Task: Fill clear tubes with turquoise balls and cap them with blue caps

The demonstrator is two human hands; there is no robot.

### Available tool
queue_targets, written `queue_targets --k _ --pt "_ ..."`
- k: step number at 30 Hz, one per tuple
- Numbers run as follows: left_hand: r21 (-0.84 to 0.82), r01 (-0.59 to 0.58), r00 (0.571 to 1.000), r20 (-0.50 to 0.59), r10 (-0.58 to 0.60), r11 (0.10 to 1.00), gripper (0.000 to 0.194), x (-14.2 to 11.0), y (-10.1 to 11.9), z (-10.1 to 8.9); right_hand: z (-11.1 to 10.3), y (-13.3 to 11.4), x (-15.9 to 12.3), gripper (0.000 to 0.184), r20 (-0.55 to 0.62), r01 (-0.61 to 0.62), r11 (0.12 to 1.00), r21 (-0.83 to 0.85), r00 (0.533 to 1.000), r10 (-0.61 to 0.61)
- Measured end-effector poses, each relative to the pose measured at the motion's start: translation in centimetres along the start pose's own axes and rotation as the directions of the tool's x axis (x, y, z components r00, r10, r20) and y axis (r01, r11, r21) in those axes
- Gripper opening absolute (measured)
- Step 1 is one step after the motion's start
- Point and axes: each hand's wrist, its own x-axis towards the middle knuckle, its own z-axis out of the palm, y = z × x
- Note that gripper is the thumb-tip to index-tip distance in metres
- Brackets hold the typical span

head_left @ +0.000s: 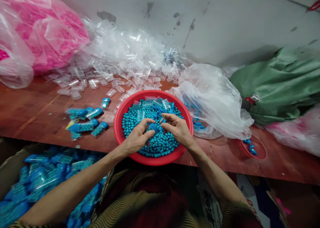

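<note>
One blue piece [154,128] between the fingers [149,120] of the left hand [138,134]

Under the table [287,168], at the lower right, a white and dark-blue printed panel [246,188] carries red capital letters of which "CO" can be read, slanting down to the right; whatever else belongs to that word cannot be made out. Just left of it, a pale printed surface [211,206] bears large black characters, apparently Chinese, too blurred and partly covered to read. In the upper right corner, a red patch [315,5] on the wall carries a white mark, cut off by the edge and illegible.
</note>
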Motion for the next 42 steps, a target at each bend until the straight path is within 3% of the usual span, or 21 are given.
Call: queue_targets --k 2,4,7,10,15,19,24,28,30,32,34,36,38,40,42 --pt "-0.009 -0.02 0.997 -0.068 0.019 1.0 0.038 -0.1 0.1 0.5 0.8 -0.4 -0.3 0.035 -0.038 0.08 0.984 -0.158 0.995 -0.087" --pt "-0.023 -0.049 0.987 -0.156 0.045 0.999 0.042 -0.2 0.2 1.0 1.5 -0.7 -0.8 0.039 0.052 0.178 0.927 -0.331 0.984 -0.171" --pt "-0.009 -0.087 0.971 -0.225 0.082 0.996 0.046 -0.1 0.5 1.4 2.2 -0.8 -1.5 0.07 0.225 0.293 0.821 -0.49 0.952 -0.206" --pt "-0.008 -0.105 0.975 -0.2 0.101 0.994 0.048 -0.1 0.9 1.3 2.7 -0.7 -1.7 0.094 0.251 0.328 0.743 -0.583 0.943 -0.219" --pt "-0.06 -0.105 0.981 -0.169 0.094 0.993 0.035 -0.2 1.0 1.4 3.6 -0.6 -1.7 0.079 0.172 0.31 0.727 -0.613 0.95 -0.26" --pt "-0.05 -0.115 0.966 -0.238 0.1 0.992 0.023 -0.2 0.6 2.1 4.2 0.2 -1.7 0.076 0.13 0.339 0.683 -0.647 0.932 -0.339" --pt "0.151 -0.104 0.956 -0.257 0.141 0.983 0.017 -0.1 -0.2 2.0 4.7 0.7 -2.1 0.078 0.167 0.285 0.736 -0.614 0.958 -0.231" --pt "0.361 -0.019 0.963 -0.243 0.114 0.932 0.024 -1.1 -0.1 -1.1 3.8 0.4 -2.2 0.084 0.327 0.25 0.79 -0.56 0.943 -0.066" --pt "0.458 -0.008 0.933 -0.315 0.171 0.889 0.033 -1.9 0.2 -3.9 2.8 0.7 -1.8 0.078 0.355 0.221 0.781 -0.583 0.935 0.0" --pt "0.577 0.022 0.884 -0.393 0.254 0.817 0.037 -2.8 0.3 -7.1 1.5 1.3 -1.3 0.061 0.337 0.183 0.759 -0.625 0.94 0.051" --pt "0.672 0.158 0.854 -0.461 0.242 0.724 0.039 -3.4 0.2 -9.8 0.3 2.0 -0.8 0.045 0.311 0.141 0.722 -0.677 0.944 0.107" --pt "0.762 0.311 0.818 -0.519 0.248 0.569 0.04 -3.6 0.0 -11.3 -0.6 2.2 -0.2 0.037 0.291 0.108 0.671 -0.733 0.942 0.167" --pt "0.824 0.414 0.773 -0.543 0.328 0.387 0.039 -3.3 -0.1 -11.4 -0.9 2.0 0.4 0.032 0.275 0.109 0.605 -0.789 0.943 0.189" --pt "0.853 0.443 0.758 -0.52 0.393 0.276 0.039 -2.5 0.2 -10.2 -0.6 1.4 1.3 0.027 0.266 0.151 0.514 -0.844 0.951 0.158" --pt "0.877 0.405 0.81 -0.475 0.343 0.259 0.039 -0.9 0.7 -8.3 0.3 1.0 2.6 0.027 0.293 0.239 0.396 -0.887 0.952 0.082"
